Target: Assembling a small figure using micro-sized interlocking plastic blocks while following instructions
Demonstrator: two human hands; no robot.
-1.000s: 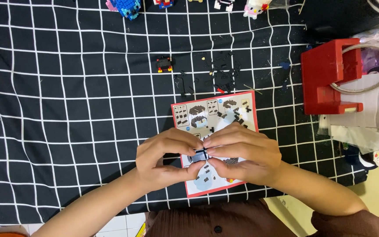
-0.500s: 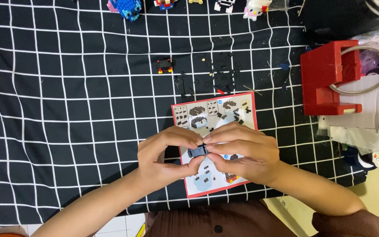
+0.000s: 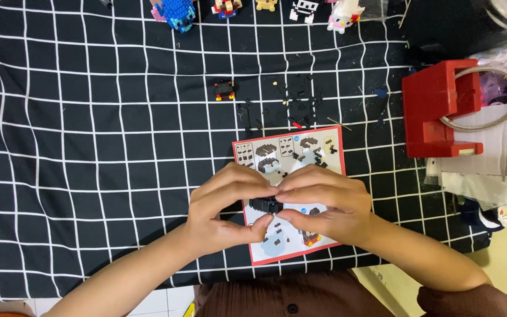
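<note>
My left hand (image 3: 225, 208) and my right hand (image 3: 325, 202) meet over a red-bordered instruction sheet (image 3: 291, 151) on the black checked cloth. Together they pinch a small black brick assembly (image 3: 265, 205) between thumbs and fingertips, held just above the sheet. Most of the assembly is hidden by my fingers. Loose tiny black bricks (image 3: 297, 100) lie scattered beyond the sheet. A small black and red brick piece (image 3: 225, 90) sits to the left of that scatter.
Several finished brick figures (image 3: 177, 10) stand along the far edge of the cloth (image 3: 89, 147). A red tape dispenser (image 3: 438, 108) with a clear tape roll sits at the right, beside plastic bags and papers (image 3: 482, 176).
My hands have shifted only slightly; the black assembly is now turned between my fingertips and shows a little more clearly. Everything else on the cloth is unchanged.
</note>
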